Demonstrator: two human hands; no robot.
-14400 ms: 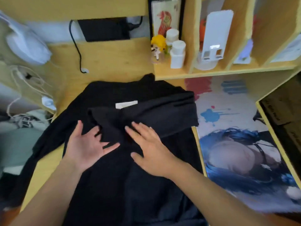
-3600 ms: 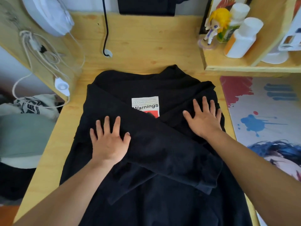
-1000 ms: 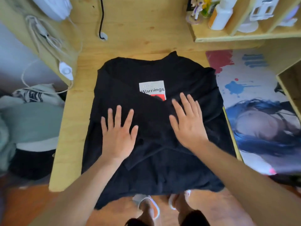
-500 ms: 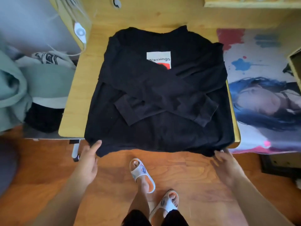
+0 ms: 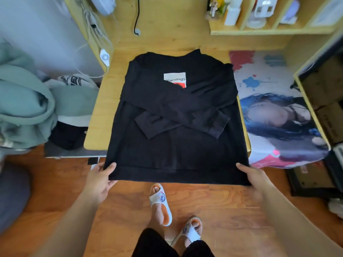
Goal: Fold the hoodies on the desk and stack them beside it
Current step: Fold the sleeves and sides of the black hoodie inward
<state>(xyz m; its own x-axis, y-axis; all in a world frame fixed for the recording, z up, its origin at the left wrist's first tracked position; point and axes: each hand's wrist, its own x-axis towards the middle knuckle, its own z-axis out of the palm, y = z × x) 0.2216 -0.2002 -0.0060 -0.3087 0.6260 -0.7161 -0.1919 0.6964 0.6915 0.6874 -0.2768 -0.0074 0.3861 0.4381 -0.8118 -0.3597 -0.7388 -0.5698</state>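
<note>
A black hoodie (image 5: 176, 151) lies on the wooden desk (image 5: 101, 115), both sleeves crossed over its chest below a white "Warnings" label (image 5: 174, 78). Its hem is pulled out flat past the desk's front edge. My left hand (image 5: 100, 179) grips the hem's left corner, thumb on top. At the hem's right corner my right hand (image 5: 253, 179) does the same.
A pile of green, white and black clothes (image 5: 37, 106) sits on a surface left of the desk. A printed mat (image 5: 274, 108) covers the desk's right part, with a wooden shelf (image 5: 269, 30) behind. A white lamp with cables (image 5: 102, 34) hangs at the left. My sandalled feet (image 5: 161, 204) stand on the wooden floor.
My hands left the hoodie's chest, dropped below the desk edge, then took hold of the hem's two corners and lifted it level. The view moved back from the desk.
</note>
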